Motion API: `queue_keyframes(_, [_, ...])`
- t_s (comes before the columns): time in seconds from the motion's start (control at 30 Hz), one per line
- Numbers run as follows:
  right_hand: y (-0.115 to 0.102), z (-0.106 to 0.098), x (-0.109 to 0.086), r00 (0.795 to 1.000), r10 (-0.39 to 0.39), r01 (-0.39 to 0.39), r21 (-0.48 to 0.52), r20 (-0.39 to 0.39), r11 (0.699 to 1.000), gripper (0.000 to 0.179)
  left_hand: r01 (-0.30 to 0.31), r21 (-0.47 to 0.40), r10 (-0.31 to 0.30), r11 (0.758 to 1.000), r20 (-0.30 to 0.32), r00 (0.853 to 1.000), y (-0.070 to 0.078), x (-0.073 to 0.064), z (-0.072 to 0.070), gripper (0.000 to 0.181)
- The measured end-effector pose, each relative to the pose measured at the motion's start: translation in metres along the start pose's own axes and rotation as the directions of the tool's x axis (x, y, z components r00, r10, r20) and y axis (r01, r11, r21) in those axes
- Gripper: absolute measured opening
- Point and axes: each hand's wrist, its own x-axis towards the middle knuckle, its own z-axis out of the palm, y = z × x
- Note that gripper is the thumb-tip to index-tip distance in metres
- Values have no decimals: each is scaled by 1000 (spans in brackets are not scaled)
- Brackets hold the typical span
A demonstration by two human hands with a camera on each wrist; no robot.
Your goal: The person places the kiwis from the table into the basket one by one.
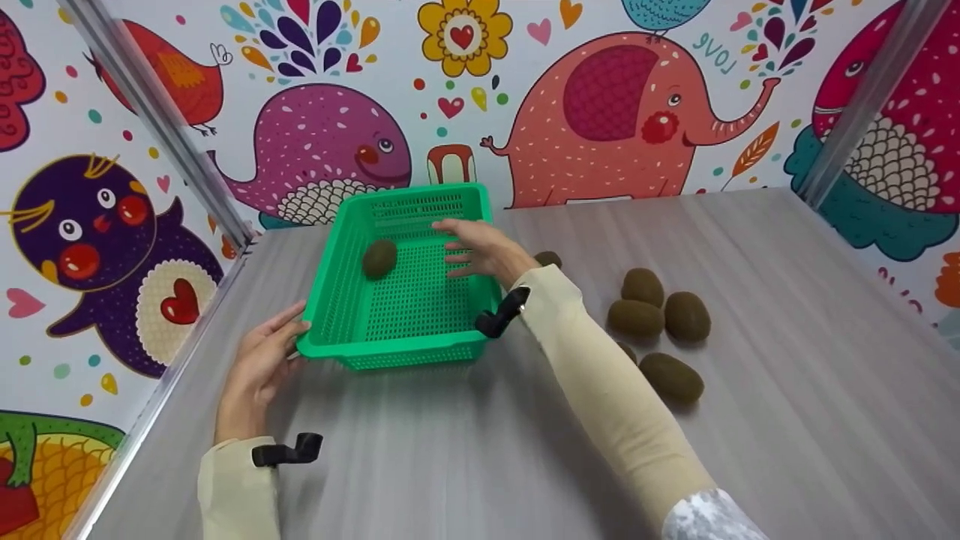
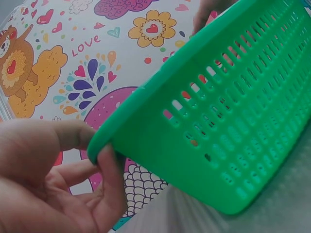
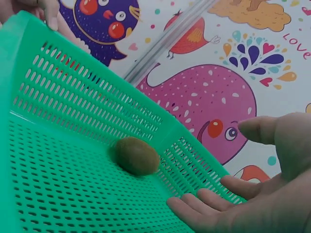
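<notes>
Grey tabletop (image 1: 787,337); walls (image 1: 517,67) printed with cartoon animals (image 1: 600,165); metal posts (image 1: 870,101).

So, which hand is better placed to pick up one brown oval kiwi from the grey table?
Probably the right hand: it holds nothing and is nearer to the loose kiwis. The left hand, farther away, pinches the green rectangular plastic basket by its rim.
</notes>
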Motion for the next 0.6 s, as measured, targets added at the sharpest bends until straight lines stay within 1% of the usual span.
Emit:
queue_keyframes(0.07, [-2,-2,-3,1000,-12,13,-6,11,1000,55,2,-2,-2,1000,-2,1000,1,0,0,57])
queue_keyframes(0.17, [-5,-5,-8,999,-32,32,-20,34,999,53,0,2,0,1000,-6,1000,1,1,0,57])
queue_keyframes(0.23, [-7,-7,-14,998,-42,44,-45,45,998,54,-1,0,1,1000,-4,1000,1,2,1,57])
queue_keyframes(0.43, [-12,-14,-31,994,-75,87,-147,82,985,56,-8,13,7,1000,30,1000,-3,1,2,57])
queue_keyframes(0.6, [-21,-17,-47,989,-115,132,-194,97,972,55,-11,5,11,1000,22,1000,-1,0,-1,57])
